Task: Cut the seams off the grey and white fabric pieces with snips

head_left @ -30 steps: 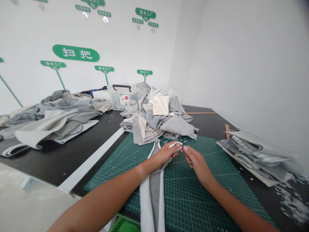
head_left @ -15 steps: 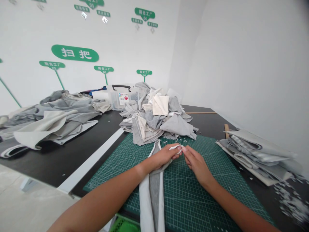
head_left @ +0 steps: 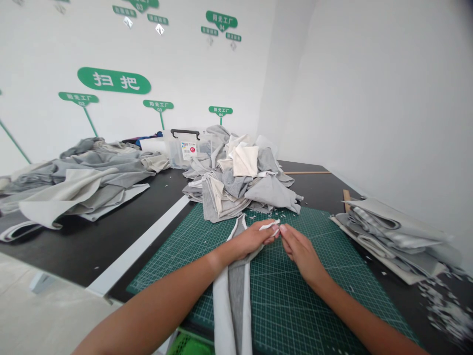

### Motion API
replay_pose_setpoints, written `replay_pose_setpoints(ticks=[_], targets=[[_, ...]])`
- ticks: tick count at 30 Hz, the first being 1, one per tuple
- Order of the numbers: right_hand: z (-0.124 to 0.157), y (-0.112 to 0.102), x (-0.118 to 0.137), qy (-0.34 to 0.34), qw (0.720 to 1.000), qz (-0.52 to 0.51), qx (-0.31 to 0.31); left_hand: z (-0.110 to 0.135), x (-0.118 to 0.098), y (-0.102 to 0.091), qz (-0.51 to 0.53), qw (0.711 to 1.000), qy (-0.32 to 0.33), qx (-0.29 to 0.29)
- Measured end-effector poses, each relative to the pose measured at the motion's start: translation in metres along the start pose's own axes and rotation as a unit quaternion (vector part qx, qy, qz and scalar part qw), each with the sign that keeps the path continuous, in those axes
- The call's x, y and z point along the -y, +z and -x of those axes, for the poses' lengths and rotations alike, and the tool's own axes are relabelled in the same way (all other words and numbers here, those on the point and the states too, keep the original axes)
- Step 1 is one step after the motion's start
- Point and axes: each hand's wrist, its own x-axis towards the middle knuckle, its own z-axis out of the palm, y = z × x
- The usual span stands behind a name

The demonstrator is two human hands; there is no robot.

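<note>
a white fabric strip (head_left: 269, 225) is pinched in the curled fingers of the left hand (head_left: 253, 240), above a grey-and-white fabric panel (head_left: 232, 296) on a green cutting mat (head_left: 318, 305). right hand (head_left: 301, 251) fingertips are closed at its end, hold unclear. the strip could be dropped if the pinch is loosened.

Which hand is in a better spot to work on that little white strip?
Probably the left hand. The white fabric strip seems pinched in its fingers, and it rests on the long grey-and-white cloth. The right hand is close, but only near the strip's end.
</note>
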Motion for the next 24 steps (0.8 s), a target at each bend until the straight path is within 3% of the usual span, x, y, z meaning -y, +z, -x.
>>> replay_pose_setpoints(ticks=[9,24], targets=[[-0.012,-0.001,-0.015,0.064,0.989,-0.132,0.014,0.003,-0.005,0.001,-0.048,0.999,-0.002,0.011],[-0.01,-0.004,-0.011,0.062,0.992,-0.105,0.043,0.002,-0.005,0.004,-0.047,0.999,-0.022,0.004]])
